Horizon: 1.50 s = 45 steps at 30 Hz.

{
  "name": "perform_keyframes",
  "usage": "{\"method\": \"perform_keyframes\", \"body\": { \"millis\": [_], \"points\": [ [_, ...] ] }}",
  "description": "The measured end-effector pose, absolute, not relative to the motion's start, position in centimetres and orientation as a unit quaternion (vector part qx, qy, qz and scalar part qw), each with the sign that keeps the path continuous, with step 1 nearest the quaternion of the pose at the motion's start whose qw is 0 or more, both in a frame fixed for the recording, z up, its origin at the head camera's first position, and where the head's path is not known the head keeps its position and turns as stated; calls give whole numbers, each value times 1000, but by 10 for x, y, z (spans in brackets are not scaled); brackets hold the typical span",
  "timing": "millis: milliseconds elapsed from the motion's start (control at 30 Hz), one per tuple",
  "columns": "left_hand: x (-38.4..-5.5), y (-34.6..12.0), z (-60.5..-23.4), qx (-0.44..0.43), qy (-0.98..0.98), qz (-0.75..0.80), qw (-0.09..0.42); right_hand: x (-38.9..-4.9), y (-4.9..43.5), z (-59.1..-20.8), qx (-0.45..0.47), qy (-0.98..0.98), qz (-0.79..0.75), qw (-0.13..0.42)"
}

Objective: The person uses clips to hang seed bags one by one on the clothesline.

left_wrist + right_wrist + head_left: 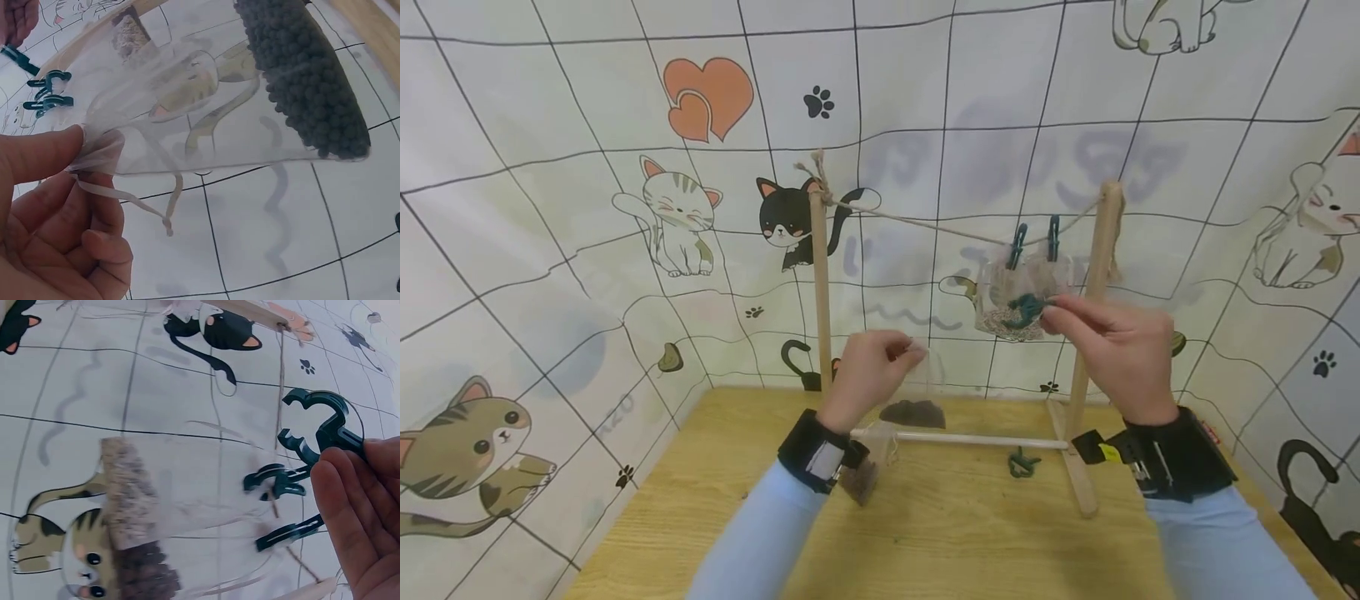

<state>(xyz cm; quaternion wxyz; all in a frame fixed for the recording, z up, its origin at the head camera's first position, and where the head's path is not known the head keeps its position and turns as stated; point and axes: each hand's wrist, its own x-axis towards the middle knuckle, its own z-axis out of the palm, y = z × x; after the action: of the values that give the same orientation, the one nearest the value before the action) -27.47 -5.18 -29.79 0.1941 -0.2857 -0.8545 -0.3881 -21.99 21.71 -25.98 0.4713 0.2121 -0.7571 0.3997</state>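
Observation:
My left hand (pixel 876 371) pinches the gathered top of a sheer drawstring pouch (pixel 206 112), a white ribbon loop dangling below the fingers. Small dark round beads (pixel 312 81) fill the pouch's lower end. In my right hand (pixel 1123 350) a dark green plant clip (pixel 337 419) is pinched by its handles, its curved jaws apart. This clip overlaps the hanging sheer pouches in the head view. Those hold pale grains (pixel 128 494) and dark brown bits (pixel 147 572). Two more green clips (pixel 1017 246) fasten them to a twine line (pixel 925 223).
The twine sags between a left wooden post (pixel 820 283) and a right post (pixel 1105 242). A pale crossbar (pixel 985 439) runs low between them. Another filled pouch (pixel 859 483) and a green clip (pixel 1022 463) lie on the wooden table (pixel 940 533). Behind hangs a cat-print cloth (pixel 895 75).

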Motion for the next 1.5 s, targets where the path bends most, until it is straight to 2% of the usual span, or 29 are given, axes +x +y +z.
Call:
{"method": "perform_keyframes", "body": {
  "millis": [233,567,733,933,1100,1300,1500],
  "points": [
    [-295,-37,-262,-298,-842,-406,195,-234,209,-214,208,-777,310,507],
    [-321,-18,-230,-276,-844,-417,196,-260,201,-181,202,-798,314,473],
    [-330,-10,-221,-261,-844,-431,183,-269,197,-166,180,-836,292,429],
    [-340,-4,-215,-243,-844,-447,169,-274,190,-149,124,-904,194,359],
    [-341,-2,-211,-238,-831,-475,161,-280,182,-145,144,-916,227,299],
    [-338,1,-207,-251,-797,-532,137,-287,175,-145,148,-917,271,254],
    [-338,5,-208,-246,-779,-566,113,-289,173,-146,147,-922,271,234]
  ]
}}
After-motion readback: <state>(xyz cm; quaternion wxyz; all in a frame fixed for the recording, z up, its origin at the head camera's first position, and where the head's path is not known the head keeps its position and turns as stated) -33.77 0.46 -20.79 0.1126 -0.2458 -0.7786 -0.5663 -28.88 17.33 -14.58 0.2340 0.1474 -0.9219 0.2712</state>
